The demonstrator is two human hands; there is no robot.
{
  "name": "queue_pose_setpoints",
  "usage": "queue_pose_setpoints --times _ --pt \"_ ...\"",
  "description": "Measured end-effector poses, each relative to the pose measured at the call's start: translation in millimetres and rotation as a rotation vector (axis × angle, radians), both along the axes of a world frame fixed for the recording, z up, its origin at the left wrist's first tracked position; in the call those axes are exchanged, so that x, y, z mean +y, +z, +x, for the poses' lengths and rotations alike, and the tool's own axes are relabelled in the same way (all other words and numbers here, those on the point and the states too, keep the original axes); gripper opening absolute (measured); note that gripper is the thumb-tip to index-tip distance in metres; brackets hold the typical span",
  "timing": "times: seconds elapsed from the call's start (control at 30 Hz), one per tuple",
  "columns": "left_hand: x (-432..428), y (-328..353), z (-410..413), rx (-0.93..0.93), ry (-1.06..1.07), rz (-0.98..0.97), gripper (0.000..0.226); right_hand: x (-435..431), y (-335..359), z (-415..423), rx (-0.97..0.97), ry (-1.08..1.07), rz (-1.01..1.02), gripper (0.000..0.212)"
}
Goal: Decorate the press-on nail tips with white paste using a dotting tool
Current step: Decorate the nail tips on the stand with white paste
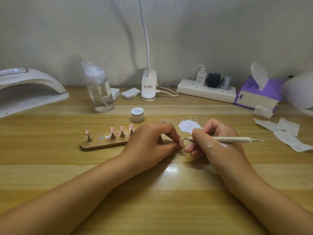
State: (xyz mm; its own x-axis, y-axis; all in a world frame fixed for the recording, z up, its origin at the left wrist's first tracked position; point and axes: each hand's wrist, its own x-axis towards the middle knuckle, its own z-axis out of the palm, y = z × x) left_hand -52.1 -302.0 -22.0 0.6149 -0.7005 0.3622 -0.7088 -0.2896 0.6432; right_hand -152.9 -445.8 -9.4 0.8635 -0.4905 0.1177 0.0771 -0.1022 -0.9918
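My left hand (pixel 150 141) pinches a pink press-on nail tip (pixel 181 142) near the table's middle. My right hand (pixel 215 141) grips a beige dotting tool (pixel 227 139); its fine point touches the top of that tip. White paste smears show on the back of my right hand. A wooden nail stand (pixel 103 144) lies left of my left hand, with several pink tips (pixel 112 129) on small pegs. A smear of white paste (pixel 189 127) spreads on a clear sheet just behind my hands. A small white paste jar (pixel 137 114) stands behind them, lid on.
A white nail lamp (pixel 28 89) sits at the far left. A clear pump bottle (pixel 100 89) and a clip lamp base (pixel 149 85) stand at the back. A power strip (pixel 205 90), a purple tissue pack (pixel 259 92) and loose wipes (pixel 286 133) lie to the right.
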Motion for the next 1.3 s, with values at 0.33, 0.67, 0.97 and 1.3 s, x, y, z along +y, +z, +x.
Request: queue_pose_setpoints --times 0.33,0.67,0.97,1.3 --pt "-0.3 -0.5 -1.0 0.030 0.011 0.001 0.004 -4.4 -1.0 -0.5 -0.117 -0.184 -0.010 0.023" --pt "-0.1 0.1 -2.2 0.038 0.010 0.007 0.008 -28.8 -1.5 2.9 0.041 -0.279 -0.112 0.009" --pt "0.1 -0.2 -1.0 0.026 0.007 0.006 0.016 -29.4 -2.3 0.9 0.125 -0.214 -0.251 0.018" --pt "-0.6 0.7 -0.8 -0.002 0.000 0.008 0.011 -6.0 4.5 -2.5 -0.094 -0.139 -0.094 0.006"
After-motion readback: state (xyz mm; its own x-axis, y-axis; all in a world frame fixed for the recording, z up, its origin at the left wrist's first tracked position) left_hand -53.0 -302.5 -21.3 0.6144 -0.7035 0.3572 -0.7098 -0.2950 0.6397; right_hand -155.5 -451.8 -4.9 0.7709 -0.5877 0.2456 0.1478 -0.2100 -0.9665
